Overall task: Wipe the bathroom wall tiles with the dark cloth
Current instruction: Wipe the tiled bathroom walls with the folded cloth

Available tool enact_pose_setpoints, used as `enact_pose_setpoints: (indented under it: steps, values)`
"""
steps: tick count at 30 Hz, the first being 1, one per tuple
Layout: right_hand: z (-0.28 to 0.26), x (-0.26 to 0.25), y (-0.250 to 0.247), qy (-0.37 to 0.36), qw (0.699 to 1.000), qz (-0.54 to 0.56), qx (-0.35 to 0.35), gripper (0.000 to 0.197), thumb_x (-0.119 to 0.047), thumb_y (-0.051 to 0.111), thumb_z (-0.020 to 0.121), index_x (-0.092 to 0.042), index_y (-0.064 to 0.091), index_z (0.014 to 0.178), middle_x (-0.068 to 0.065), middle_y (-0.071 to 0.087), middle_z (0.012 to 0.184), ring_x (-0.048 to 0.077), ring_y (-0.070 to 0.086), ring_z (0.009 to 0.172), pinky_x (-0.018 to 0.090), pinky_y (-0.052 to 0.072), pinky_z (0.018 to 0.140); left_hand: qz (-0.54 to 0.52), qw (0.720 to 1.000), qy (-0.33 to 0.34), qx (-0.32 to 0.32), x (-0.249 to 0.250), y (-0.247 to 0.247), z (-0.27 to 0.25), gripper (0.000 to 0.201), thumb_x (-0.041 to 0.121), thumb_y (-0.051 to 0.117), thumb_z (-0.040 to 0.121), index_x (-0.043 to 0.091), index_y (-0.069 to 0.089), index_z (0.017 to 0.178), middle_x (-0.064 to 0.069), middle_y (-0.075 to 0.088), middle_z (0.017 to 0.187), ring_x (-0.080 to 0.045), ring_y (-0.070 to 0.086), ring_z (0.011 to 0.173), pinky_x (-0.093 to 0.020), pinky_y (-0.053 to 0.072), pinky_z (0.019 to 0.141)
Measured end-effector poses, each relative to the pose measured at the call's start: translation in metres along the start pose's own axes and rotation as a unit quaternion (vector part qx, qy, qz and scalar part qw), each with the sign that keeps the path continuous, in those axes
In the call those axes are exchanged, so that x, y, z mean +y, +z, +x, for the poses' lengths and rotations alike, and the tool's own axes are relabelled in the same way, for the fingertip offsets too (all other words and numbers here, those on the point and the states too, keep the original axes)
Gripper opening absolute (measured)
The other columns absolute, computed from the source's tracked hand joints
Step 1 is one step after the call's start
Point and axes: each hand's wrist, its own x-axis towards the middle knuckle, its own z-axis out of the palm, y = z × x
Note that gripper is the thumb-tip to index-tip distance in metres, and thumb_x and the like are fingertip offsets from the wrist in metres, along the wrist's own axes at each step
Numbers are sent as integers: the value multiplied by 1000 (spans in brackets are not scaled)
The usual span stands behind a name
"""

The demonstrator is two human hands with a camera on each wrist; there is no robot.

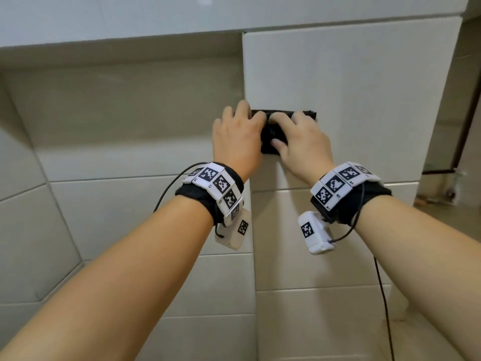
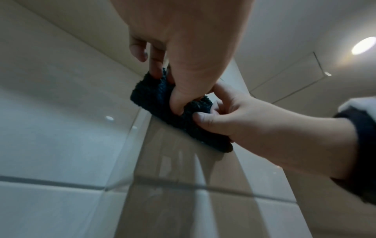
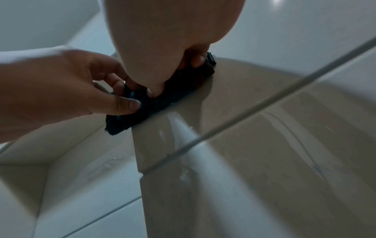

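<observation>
The dark cloth (image 1: pixel 270 143) lies folded against the white wall tile (image 1: pixel 351 87), just right of the tile's outer corner edge (image 1: pixel 244 74). My left hand (image 1: pixel 256 126) grips the cloth's left end with curled fingers. My right hand (image 1: pixel 282 131) grips its right part, thumb pressed into the fabric. In the left wrist view my left hand (image 2: pixel 168 90) pinches the cloth (image 2: pixel 150 99) while my right hand (image 2: pixel 205 111) holds it from the right. In the right wrist view my right hand (image 3: pixel 175 77) presses the cloth (image 3: pixel 183 83), and my left hand (image 3: pixel 128 96) pinches its end. Wet streaks (image 3: pixel 183 128) run below it.
Beige tiles (image 1: pixel 117 113) form a set-back wall left of the corner. A doorway with a dark frame (image 1: pixel 466 121) and small things on the floor (image 1: pixel 447 194) lies at the far right. A black cable (image 1: pixel 382 295) hangs from my right wrist. A ceiling lamp (image 2: pixel 364 45) shines overhead.
</observation>
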Motion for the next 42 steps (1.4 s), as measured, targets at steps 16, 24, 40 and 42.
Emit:
enact_pose_setpoints:
  steps: [16, 24, 40, 42]
  values:
    - [-102, 22, 61, 11, 1000, 6, -11, 39, -26, 63, 88, -25, 53, 126, 6, 49, 97, 26, 47, 90, 33, 36, 60, 18, 998, 53, -16, 24, 53, -96, 21, 15, 76, 69, 17, 59, 82, -7, 57, 88, -30, 53, 73, -35, 25, 58]
    - [-195, 41, 118, 20, 998, 35, -51, 42, -18, 66, 86, -25, 50, 124, 7, 46, 89, 27, 45, 79, 42, 47, 58, -7, 997, 51, -57, 47, 99, -187, 11, 7, 59, 79, 18, 58, 80, -5, 53, 83, -29, 49, 72, -35, 24, 59]
    - [-283, 65, 165, 21, 993, 85, -78, 28, -16, 57, 93, -21, 62, 120, 7, 46, 85, 27, 44, 76, 41, 43, 58, -89, 986, -129, -54, 94, 161, -299, 32, -2, 66, 72, 18, 66, 97, -7, 57, 102, -29, 46, 81, -41, 40, 64]
    - [-285, 69, 165, 12, 992, 97, -78, 29, -15, 57, 93, -22, 62, 121, 7, 47, 86, 27, 45, 77, 40, 42, 58, -104, 983, -147, -38, 100, 164, -301, 34, -4, 63, 71, 16, 67, 99, -8, 56, 105, -29, 44, 84, -41, 41, 67]
